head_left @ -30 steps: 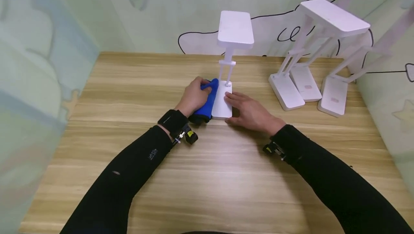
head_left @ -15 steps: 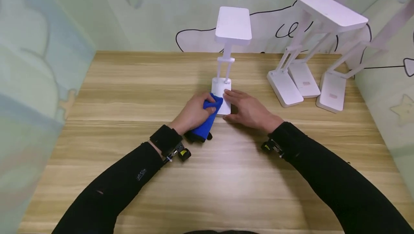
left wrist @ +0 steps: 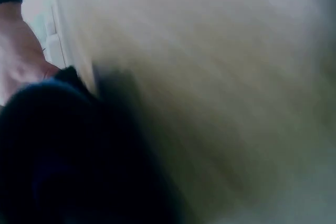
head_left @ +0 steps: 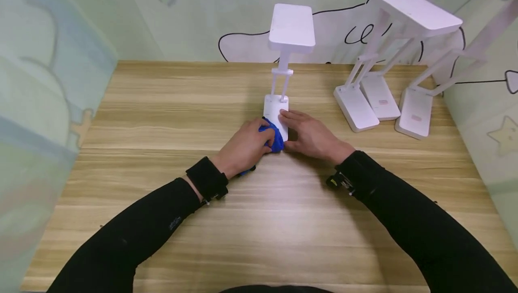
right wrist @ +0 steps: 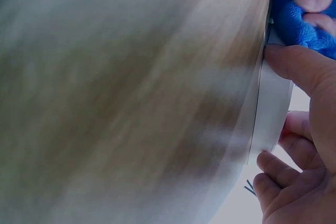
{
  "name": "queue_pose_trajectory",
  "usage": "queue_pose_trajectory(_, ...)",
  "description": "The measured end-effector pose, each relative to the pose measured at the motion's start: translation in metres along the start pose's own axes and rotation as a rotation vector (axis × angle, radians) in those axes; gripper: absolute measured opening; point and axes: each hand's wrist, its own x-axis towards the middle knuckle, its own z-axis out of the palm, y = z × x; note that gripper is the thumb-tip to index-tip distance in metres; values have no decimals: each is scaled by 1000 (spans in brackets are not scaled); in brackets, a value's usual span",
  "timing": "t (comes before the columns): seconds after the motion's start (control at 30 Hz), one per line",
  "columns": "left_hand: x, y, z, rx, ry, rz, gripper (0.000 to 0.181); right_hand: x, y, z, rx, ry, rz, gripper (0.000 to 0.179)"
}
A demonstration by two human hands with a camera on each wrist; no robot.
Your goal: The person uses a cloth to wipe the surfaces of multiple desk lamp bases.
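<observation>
A white desk lamp (head_left: 276, 106) stands upright at the middle of the table, its flat head raised on a thin arm. My left hand (head_left: 243, 146) pinches a bunched blue cloth (head_left: 277, 142) against the front left corner of the lamp's base. On the other side, my right hand (head_left: 311, 137) holds the base by its right edge, fingers on top and thumb at the front corner. The right wrist view shows the thumb against the base's side (right wrist: 275, 87), close to the cloth. A dark, blurred mass covers the lower left of the left wrist view.
Several more white lamps stand grouped at the right, one base (head_left: 356, 108) nearest the hands. The wooden table (head_left: 174, 104) meets a painted wall (head_left: 194, 14) at the back and both sides. Raised lamp heads (head_left: 418, 11) overhang the right side.
My left hand has drawn the blue cloth from the base's left side toward its front, then across the front left corner, bunching it. The right hand stays on the base.
</observation>
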Motion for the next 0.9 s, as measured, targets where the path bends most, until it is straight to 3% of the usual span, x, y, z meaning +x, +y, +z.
queue_pose_trajectory(0.13,5,3,1,45,28,-50,45,-2,0,-1,-9,10,10,80)
queue_pose_trajectory(0.23,7,5,1,51,32,-100,54,-2,-2,0,-13,16,3,81)
queue_pose_trajectory(0.37,6,7,1,58,26,-130,50,0,-3,1,-10,15,-4,81)
queue_pose_trajectory(0.7,1,4,-3,97,25,-117,41,0,-6,0,-18,11,1,81)
queue_pose_trajectory(0.8,-1,-2,-7,95,17,-173,40,1,-6,-1,-22,4,2,81)
queue_pose_trajectory(0.9,-3,-14,-14,62,4,-271,37,0,-6,-2,-26,-5,15,82)
